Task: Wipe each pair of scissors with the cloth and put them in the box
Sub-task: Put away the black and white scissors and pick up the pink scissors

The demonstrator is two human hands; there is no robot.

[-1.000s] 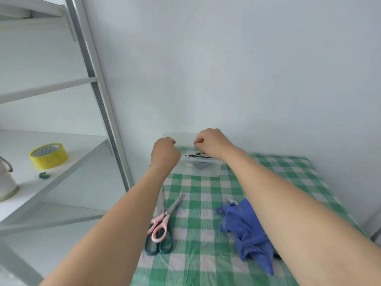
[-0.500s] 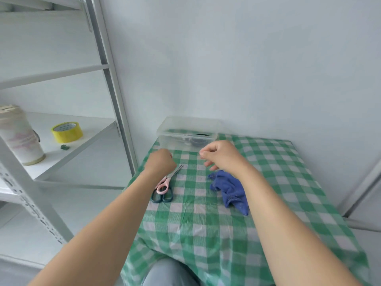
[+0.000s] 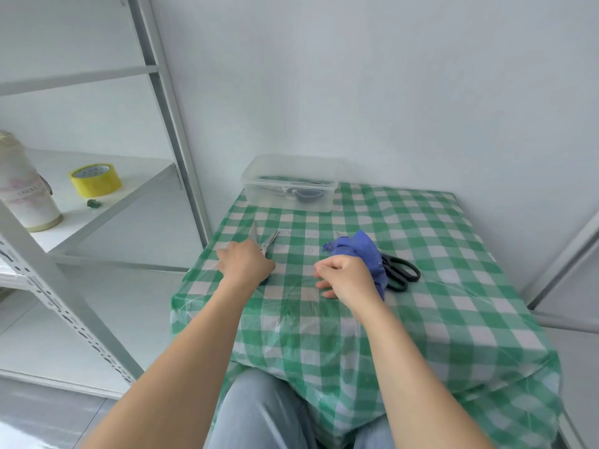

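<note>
A clear plastic box [image 3: 259, 186] stands at the table's far edge with a black-handled pair of scissors [image 3: 308, 194] inside. My left hand [image 3: 246, 264] lies over the handles of two crossed pairs of scissors [image 3: 270, 241], fingers curled down on them; only the blades and a bit of dark handle show. My right hand [image 3: 343, 277] hovers loosely curled beside the crumpled blue cloth [image 3: 356, 249] and holds nothing. Another black pair of scissors [image 3: 402, 273] lies partly under the cloth.
The green checked tablecloth [image 3: 421, 319] covers a small table set against the wall. A white metal rack [image 3: 181, 150] stands to the left, holding yellow tape [image 3: 95, 179] and a white flask [image 3: 22, 192]. My knees sit below the near table edge.
Both hands drew back from the box toward me. My left hand came down onto the scissor handles and my right hand moved beside the cloth. The view tilted down.
</note>
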